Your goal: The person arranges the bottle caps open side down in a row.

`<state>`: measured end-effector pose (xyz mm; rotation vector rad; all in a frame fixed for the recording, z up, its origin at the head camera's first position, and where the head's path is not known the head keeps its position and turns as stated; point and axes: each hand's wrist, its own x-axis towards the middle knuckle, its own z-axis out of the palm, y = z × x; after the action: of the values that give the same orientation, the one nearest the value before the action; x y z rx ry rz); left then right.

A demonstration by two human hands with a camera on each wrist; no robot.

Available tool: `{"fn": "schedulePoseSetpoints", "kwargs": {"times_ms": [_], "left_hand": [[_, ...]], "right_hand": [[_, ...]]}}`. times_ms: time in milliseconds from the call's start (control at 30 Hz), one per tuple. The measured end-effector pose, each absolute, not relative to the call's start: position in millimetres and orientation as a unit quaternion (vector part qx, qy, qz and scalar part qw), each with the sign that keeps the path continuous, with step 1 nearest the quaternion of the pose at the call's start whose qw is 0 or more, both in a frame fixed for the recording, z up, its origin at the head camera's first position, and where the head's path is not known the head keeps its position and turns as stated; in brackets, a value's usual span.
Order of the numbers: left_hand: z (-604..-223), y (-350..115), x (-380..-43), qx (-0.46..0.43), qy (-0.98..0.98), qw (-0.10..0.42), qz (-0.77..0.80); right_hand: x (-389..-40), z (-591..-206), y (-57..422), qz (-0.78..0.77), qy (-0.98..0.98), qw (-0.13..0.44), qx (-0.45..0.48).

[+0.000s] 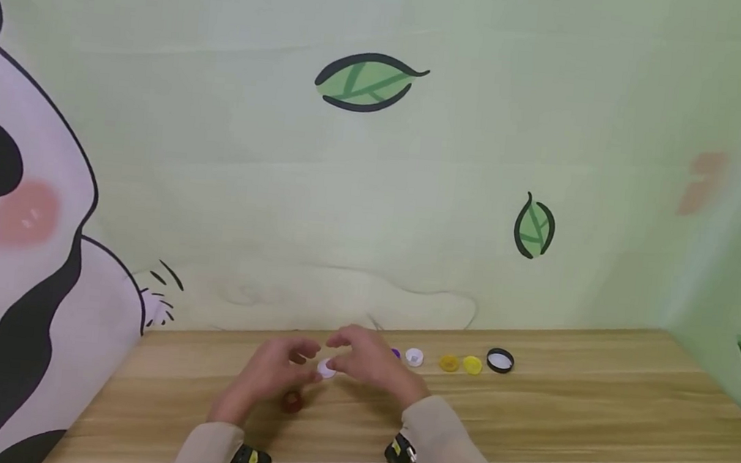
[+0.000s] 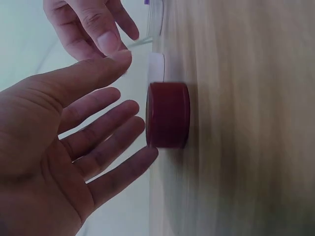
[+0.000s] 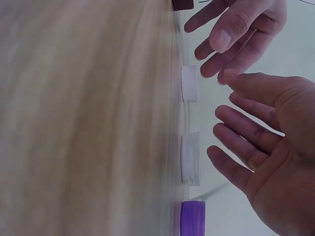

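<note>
Both hands hover above a wooden table with fingers spread and nothing held. Fingers of the left hand [image 1: 274,370] lie left of a white bottle cap [image 1: 327,369], and the right hand [image 1: 369,358] is just to its right. Nearest the left hand stands a dark red cap [image 2: 169,115], taller than the white ones. Below the right hand's fingers, the right wrist view has a ribbed white cap [image 3: 189,83], a second white cap [image 3: 191,158] and a purple cap [image 3: 193,219] in a row. In the head view the right hand partly hides this row.
Along the back of the wooden table [image 1: 567,403], right of the hands, lie another white cap [image 1: 415,357], an orange-yellow cap [image 1: 448,363], a yellow cap [image 1: 472,365] and a black-rimmed lid [image 1: 500,360]. A printed wall cloth [image 1: 249,177] rises behind the table.
</note>
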<state>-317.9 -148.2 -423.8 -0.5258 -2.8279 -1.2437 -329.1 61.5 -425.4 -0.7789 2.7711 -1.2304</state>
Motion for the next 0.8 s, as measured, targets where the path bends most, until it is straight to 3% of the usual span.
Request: {"fn": "schedulePoseSetpoints", "kwargs": {"times_ms": [167, 800], "left_hand": [[-423, -148, -319, -0.171, -0.907, 0.0, -0.384], [-430, -142, -324, -0.185, -0.919, 0.009, -0.348]], "right_hand": [[-331, -426, 59, -0.39, 0.889, 0.033, -0.24], [-344, -436, 64, -0.361, 0.893, 0.041, -0.267]]}}
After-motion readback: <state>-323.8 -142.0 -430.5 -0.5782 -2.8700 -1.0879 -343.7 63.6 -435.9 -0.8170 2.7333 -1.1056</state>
